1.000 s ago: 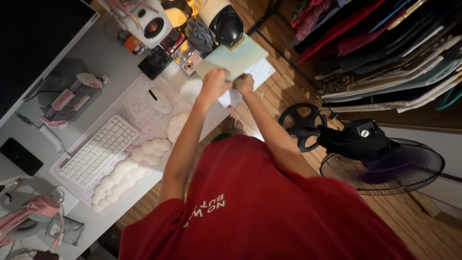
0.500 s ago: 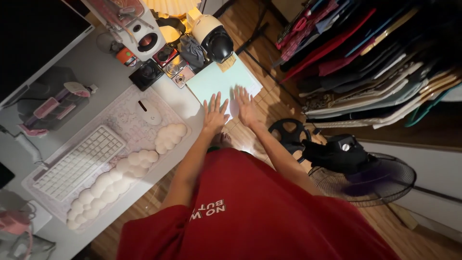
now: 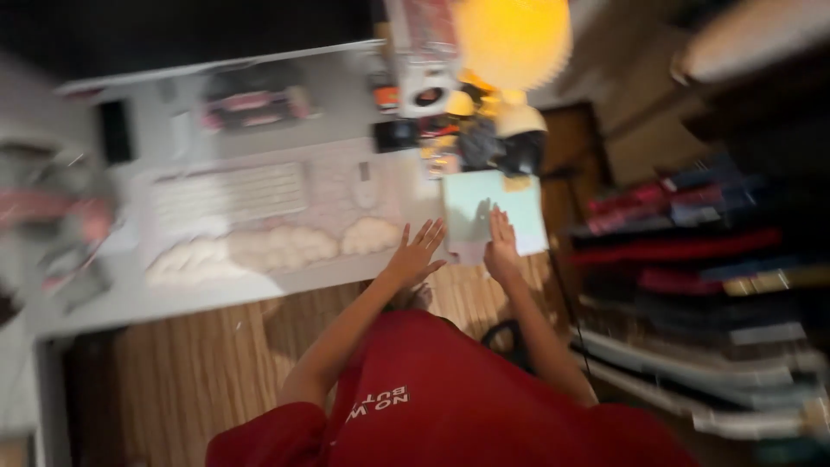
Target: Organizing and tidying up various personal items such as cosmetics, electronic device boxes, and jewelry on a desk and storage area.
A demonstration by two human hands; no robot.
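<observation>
The view is blurred by motion. A pale green sheet (image 3: 484,207) lies on the right corner of the white desk (image 3: 259,290), with a white paper's edge (image 3: 471,252) showing under it. My right hand (image 3: 501,249) rests flat on the sheet's near edge and grips nothing. My left hand (image 3: 417,253) hovers with its fingers spread just left of the sheet, over the desk's front edge, and holds nothing. Red sleeves cover both of my upper arms.
On the desk are a white keyboard (image 3: 229,195), a cloud-shaped wrist rest (image 3: 259,249), a white mouse (image 3: 366,188), a glowing yellow lamp (image 3: 512,35) and a white-and-black round device (image 3: 521,138). A dark monitor (image 3: 190,35) stands behind. Hanging clothes (image 3: 692,251) fill the right.
The camera has swung, so the desk now lies across the top. My left hand has come off the green sheet and moved left. A second ago both hands were closed on papers.
</observation>
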